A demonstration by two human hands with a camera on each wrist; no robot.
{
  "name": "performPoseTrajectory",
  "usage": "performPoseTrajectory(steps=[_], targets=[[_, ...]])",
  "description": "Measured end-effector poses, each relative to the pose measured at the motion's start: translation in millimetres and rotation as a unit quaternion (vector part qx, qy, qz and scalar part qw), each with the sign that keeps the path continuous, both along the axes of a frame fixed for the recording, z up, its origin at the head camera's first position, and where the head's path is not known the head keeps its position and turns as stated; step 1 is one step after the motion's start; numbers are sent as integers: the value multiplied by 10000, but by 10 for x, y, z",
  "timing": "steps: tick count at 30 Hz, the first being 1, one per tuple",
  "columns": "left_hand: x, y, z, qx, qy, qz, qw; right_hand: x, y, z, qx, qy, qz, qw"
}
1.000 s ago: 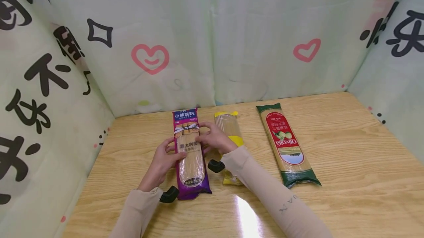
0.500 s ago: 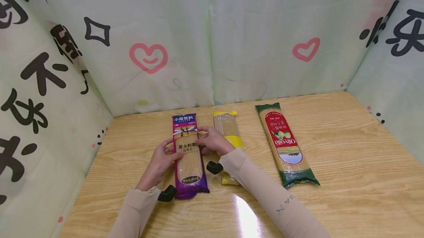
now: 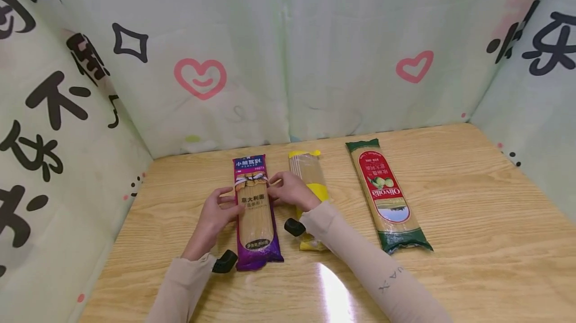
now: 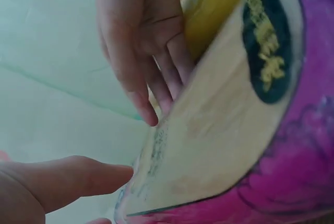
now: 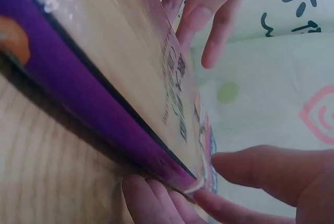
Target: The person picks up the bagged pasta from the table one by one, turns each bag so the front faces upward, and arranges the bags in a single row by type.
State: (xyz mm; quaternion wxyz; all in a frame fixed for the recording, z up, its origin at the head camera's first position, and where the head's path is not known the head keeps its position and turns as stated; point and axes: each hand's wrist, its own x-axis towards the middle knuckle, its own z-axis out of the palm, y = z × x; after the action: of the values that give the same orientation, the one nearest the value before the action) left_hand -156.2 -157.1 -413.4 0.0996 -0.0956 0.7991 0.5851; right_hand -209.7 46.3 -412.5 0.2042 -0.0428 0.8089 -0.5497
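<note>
A purple pack of spaghetti [image 3: 254, 223] lies lengthwise on the table, its clear window showing the pasta. On its left side is my left hand [image 3: 215, 215], fingers loose at the edge and thumb extended over the front. My right hand [image 3: 292, 191] is at the opposite edge, its fingers loosely bent. In the right wrist view, the right thumb [image 5: 261, 174] stands apart from the pack and the fingertips [image 5: 143, 198] are by its lower edge. From the left wrist, the left thumb [image 4: 88, 179] shows straight beside the pack. Neither hand visibly grips it.
A yellow-ended clear pack of noodles [image 3: 310, 170] lies just right of the purple one, partly under my right forearm. Farther right is a green-and-red spaghetti pack [image 3: 384, 193]. Printed curtains [image 3: 315, 63] border the wooden table [image 3: 472, 203] at the back and sides.
The purple pack has shifted slightly toward me and settled. Since then, my left thumb has drawn back toward its left edge, and the right hand's fingers have loosened at the other edge.
</note>
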Motion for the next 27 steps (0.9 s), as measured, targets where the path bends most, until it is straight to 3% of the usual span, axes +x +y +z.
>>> performPoseTrajectory(steps=[6,14,19,27], targets=[[-25,56,72,15,340,11,9994,4,94,68,414,540,184,9975],[-29,207,187,-360,1046,-212,9936,66,204,189,888,1534,570,9825],[-27,266,287,-819,1597,-336,9832,108,293,313,1093,1957,786,9714],[54,357,389,-1497,2059,-510,9657,193,469,433,1128,2607,868,9549]])
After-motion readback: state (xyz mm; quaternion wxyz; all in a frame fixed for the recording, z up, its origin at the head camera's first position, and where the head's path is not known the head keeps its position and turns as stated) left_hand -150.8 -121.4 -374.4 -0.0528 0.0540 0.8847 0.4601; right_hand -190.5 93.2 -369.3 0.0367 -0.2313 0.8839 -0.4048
